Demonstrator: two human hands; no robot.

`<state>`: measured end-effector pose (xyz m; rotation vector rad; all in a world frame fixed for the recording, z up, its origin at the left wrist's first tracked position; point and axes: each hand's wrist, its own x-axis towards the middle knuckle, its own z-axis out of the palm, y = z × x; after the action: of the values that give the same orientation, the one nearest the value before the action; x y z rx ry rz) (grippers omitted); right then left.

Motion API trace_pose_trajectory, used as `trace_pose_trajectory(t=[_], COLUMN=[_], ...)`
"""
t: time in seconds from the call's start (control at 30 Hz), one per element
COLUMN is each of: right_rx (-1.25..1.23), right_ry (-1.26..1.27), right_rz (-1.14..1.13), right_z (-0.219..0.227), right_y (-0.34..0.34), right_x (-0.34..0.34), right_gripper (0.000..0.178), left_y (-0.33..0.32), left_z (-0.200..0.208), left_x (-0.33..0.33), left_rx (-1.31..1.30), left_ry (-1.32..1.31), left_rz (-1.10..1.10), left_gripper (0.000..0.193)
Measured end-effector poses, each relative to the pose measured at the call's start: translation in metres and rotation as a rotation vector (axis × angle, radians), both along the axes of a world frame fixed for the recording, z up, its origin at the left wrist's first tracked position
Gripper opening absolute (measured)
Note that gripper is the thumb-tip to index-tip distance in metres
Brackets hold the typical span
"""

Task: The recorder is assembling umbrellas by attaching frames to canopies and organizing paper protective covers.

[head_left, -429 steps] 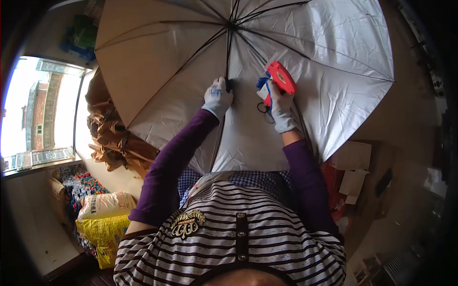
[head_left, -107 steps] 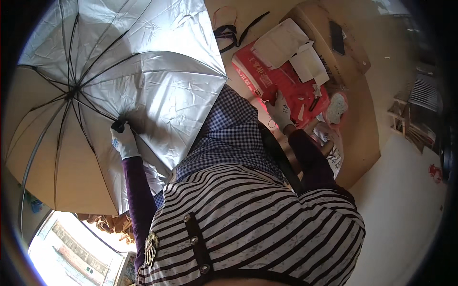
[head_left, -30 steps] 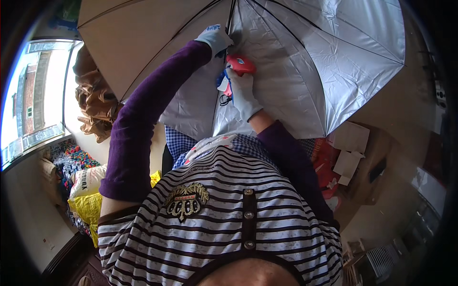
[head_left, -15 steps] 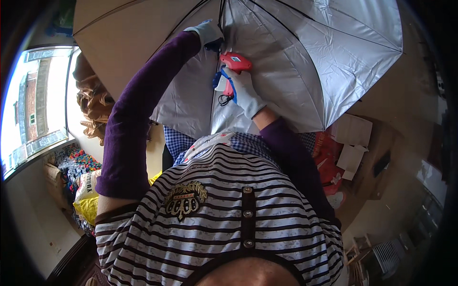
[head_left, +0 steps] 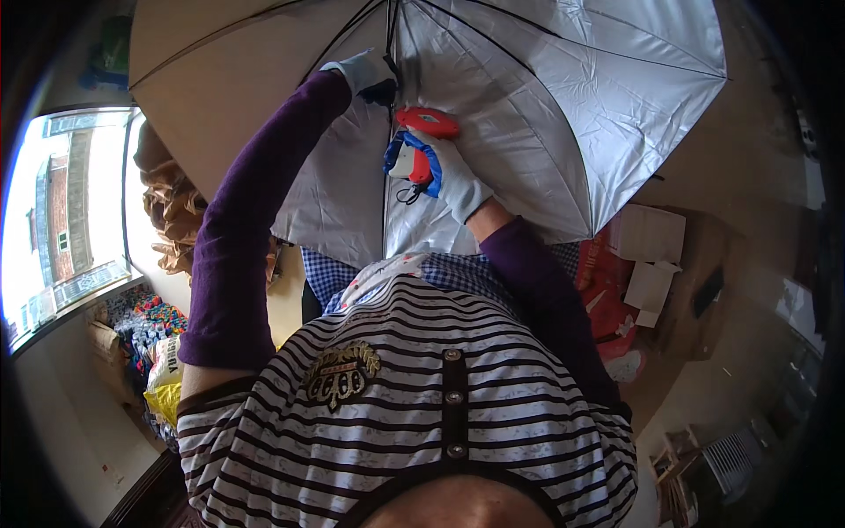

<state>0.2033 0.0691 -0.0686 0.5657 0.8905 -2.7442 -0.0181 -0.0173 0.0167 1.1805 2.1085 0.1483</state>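
An open umbrella with a silver-grey inside and thin dark ribs spreads in front of me. My left hand, in a white glove with a dark blue palm, is closed at a rib and seam near the umbrella's middle; its fingertips are partly in shadow. Just below and to the right, my right hand, gloved alike, wraps round a red and white pistol-shaped tool that looks like a tagging gun. A black cord loop hangs from its lower end. The gun's front end lies near the seam, apart from my left hand.
Crumpled brown paper hangs by the bright window at left. Below it are colourful bundles and a yellow bag. At right are a red bag and an open cardboard box. A wooden stool stands farther back.
Both hands have shifted slightly left and down in the picture, along with the umbrella. The tagging gun has tilted a little in my right hand, showing more of its white part.
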Motion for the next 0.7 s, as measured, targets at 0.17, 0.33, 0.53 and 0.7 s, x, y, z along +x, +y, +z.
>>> trace_pose_trajectory(t=[0.17,0.33,0.53,0.7], right_rx=[-0.345,-0.369,-0.198,-0.233], right_ry=[0.092,0.162,0.141,0.108], right_rz=[0.176,0.226,0.18,0.184], right_z=[0.002,0.006,0.007,-0.002], right_y=[0.01,0.01,0.012,0.013], right_x=[0.001,0.004,0.005,0.002], right_gripper=[0.036,0.031,0.03,0.03], left_y=[0.003,0.006,-0.009,-0.006], left_z=[0.004,0.009,0.003,0.006], left_x=[0.004,0.012,-0.004,0.005], left_rx=[0.041,0.151,0.031,0.125], left_ry=[-0.008,0.023,0.169,-0.011], left_rz=[0.015,-0.042,-0.236,0.016], left_gripper=[0.017,0.017,0.018,0.017])
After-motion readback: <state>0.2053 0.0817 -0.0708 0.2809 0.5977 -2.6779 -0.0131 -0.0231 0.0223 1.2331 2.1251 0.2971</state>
